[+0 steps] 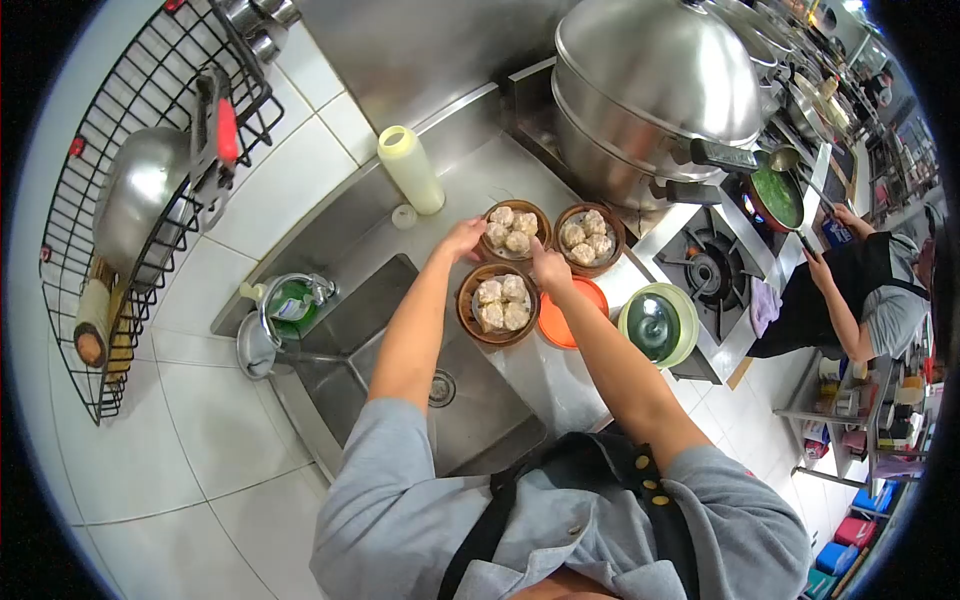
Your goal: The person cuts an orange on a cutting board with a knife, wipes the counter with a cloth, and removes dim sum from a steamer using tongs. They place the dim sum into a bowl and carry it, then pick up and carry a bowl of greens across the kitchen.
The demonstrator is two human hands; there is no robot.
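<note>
Three small round bamboo steamer baskets with pale shumai dumplings stand close together on the steel counter beside the sink. My left hand grips the left side of the back-left basket. On that same basket's right side, my right hand closes round the rim, between it and the right-hand basket. Nearest to me is the front basket, just below both hands. An orange round lid or plate lies partly under my right forearm.
A steel sink lies left of the counter. A squeeze bottle stands behind. Ahead right are a large steamer pot, a lit gas burner and a green-rimmed bowl. A co-worker handles a pan.
</note>
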